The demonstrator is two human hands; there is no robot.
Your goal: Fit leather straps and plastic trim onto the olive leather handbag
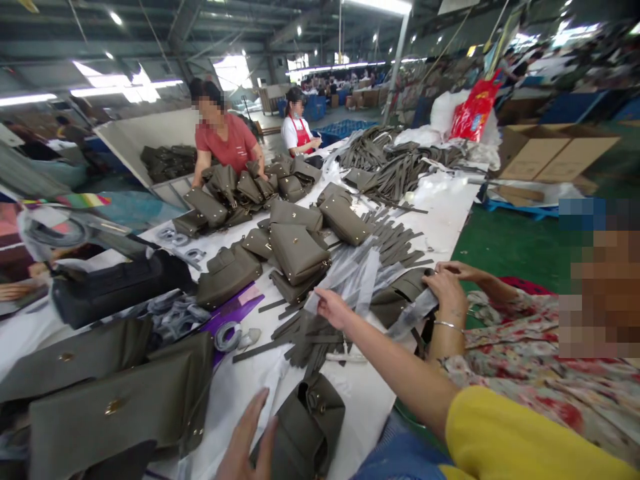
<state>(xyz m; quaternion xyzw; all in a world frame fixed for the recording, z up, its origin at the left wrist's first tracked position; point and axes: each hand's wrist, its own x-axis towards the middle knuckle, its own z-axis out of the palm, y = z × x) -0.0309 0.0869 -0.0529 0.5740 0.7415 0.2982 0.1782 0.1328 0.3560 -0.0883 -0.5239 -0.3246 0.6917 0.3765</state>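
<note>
My left hand point(246, 441) lies open and flat on the white table cover point(360, 393) at the near edge, its fingers touching a folded olive bag point(306, 427). My right hand point(333, 308), on a yellow-sleeved arm, reaches over a heap of olive straps point(305, 337). Its fingers are closed on the end of a clear plastic sleeve point(363, 280). To the right, a person in a floral top has both hands point(447, 287) on an olive piece and more clear plastic.
Several olive bags point(297, 250) are piled along the table, with larger flat ones point(120, 400) at near left. A black bag point(115, 287), tape rolls point(227, 335) and a strap pile point(395, 163) lie farther off. Two people work at the far end. Cardboard boxes point(555, 153) stand on the right.
</note>
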